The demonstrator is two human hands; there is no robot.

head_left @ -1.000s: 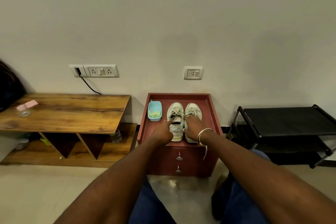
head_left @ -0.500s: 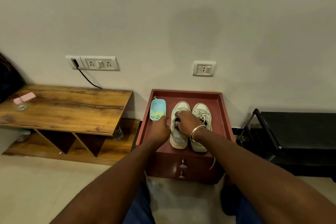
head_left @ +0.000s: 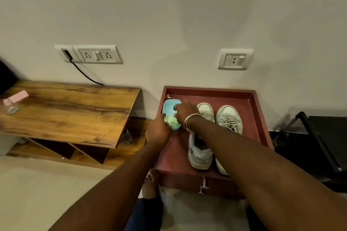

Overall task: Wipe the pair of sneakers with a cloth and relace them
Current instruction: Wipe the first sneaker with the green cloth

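Two worn white sneakers stand side by side, toes to the wall, in the red tray top (head_left: 206,90) of a small cabinet. My right forearm crosses the left sneaker (head_left: 199,151); the right sneaker (head_left: 228,118) shows its laces. A light blue container (head_left: 169,105) with a pale green cloth (head_left: 171,119) inside sits at the tray's back left. My left hand (head_left: 157,131) holds the container's near left edge, thumb on the rim. My right hand (head_left: 185,113), with bangles at the wrist, reaches over the container from the right, its fingertips at the cloth.
A wooden bench table (head_left: 71,108) stands to the left with a pink-lidded glass jar (head_left: 10,106) on it. A black metal rack (head_left: 319,137) is on the right. Wall sockets (head_left: 97,54) and a black cable are behind. The cabinet drawer handle (head_left: 203,185) faces me, with my foot beside it.
Both hands left the sneakers and moved left to the blue container. The camera came closer and tilted down.
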